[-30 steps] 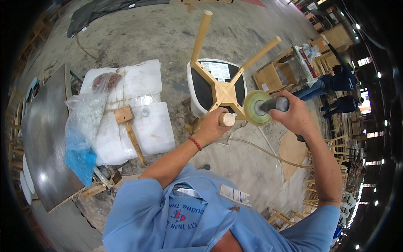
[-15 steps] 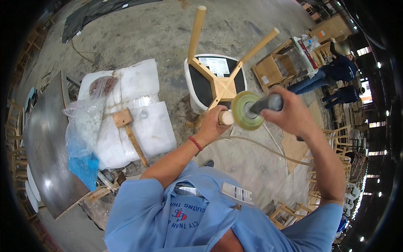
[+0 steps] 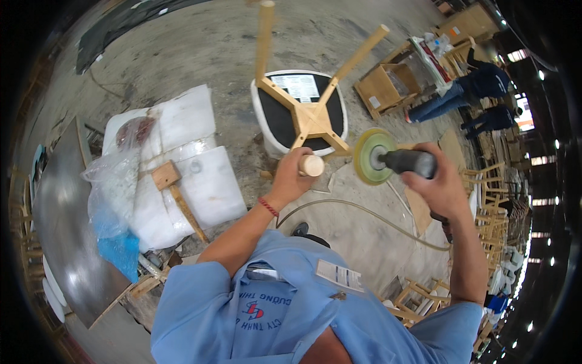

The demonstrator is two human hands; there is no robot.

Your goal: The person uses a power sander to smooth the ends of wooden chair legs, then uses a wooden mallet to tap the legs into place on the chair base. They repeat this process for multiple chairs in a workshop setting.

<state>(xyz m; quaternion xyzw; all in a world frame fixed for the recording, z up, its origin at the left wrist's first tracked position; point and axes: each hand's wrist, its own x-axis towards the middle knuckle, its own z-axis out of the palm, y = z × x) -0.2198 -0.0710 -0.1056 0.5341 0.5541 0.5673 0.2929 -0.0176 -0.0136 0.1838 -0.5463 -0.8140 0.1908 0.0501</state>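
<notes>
Far to the left a grey metal sheet [image 3: 57, 236] leans at the edge of the floor, with a clear plastic bag holding something blue [image 3: 115, 212] beside it. Next come white foam blocks [image 3: 200, 176], and a wooden mallet with a square head [image 3: 176, 197] lies across them.

In the middle, an upturned chair with a white seat shell and pale wooden legs [image 3: 303, 115] rests seat-down on the concrete floor [image 3: 200, 54], its legs pointing up. The left hand [image 3: 294, 176] is wrapped tight around the rounded end of the nearest leg. It looks as though that grip is there to steady the chair, so it should stay firm and low on the leg, with fingers kept clear of the disc.

Just to the right, the right hand [image 3: 433, 182] is clamped on the dark grey body of a hand-held sander with a yellow-green round pad [image 3: 379, 158]. The pad stands just beside the leg end, and whether it touches the wood cannot be told. A pale hose [image 3: 364, 212] trails from the tool across the floor. To my eye, the pad should meet the wood flat and lightly, moving along the grain, with the hose kept behind the arm.

Further right stand wooden crates [image 3: 382, 88], and another person in dark blue clothes [image 3: 473, 91] bends over near them.
</notes>
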